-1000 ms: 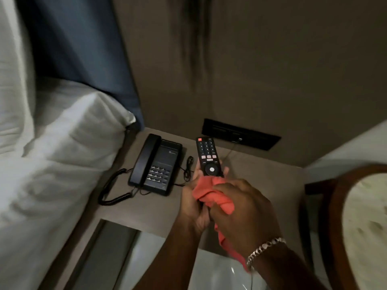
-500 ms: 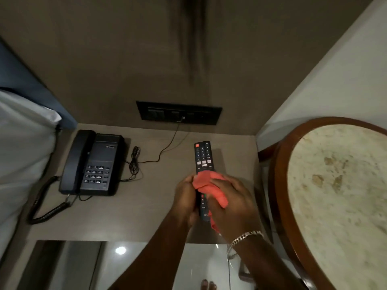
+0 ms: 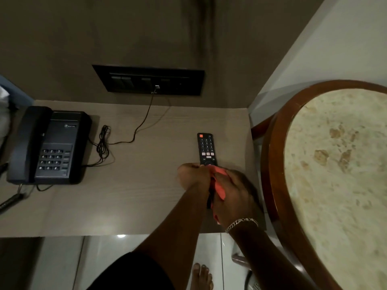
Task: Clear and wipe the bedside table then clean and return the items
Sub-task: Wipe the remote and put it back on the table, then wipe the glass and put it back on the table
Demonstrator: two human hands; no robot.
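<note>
A black TV remote (image 3: 206,148) points away from me over the right part of the light wooden bedside table (image 3: 136,197). My left hand (image 3: 193,176) grips the remote's lower half from the left. My right hand (image 3: 234,191) holds a red cloth (image 3: 218,183) pressed against the remote's near end, which the cloth and fingers hide. A black corded telephone (image 3: 49,145) sits at the table's left side, its thin cable (image 3: 102,145) bundled beside it.
A dark switch panel (image 3: 150,80) is on the wall behind the table, with the phone cable plugged in. A round wooden-rimmed stone-top table (image 3: 335,174) stands close on the right. White bedding (image 3: 3,114) shows at the far left. Glossy floor tiles and my bare foot (image 3: 202,277) lie below.
My view has swung right, so the bed has left the frame and the round table has come in. Both hands with remote and cloth have moved right and lower over the table.
</note>
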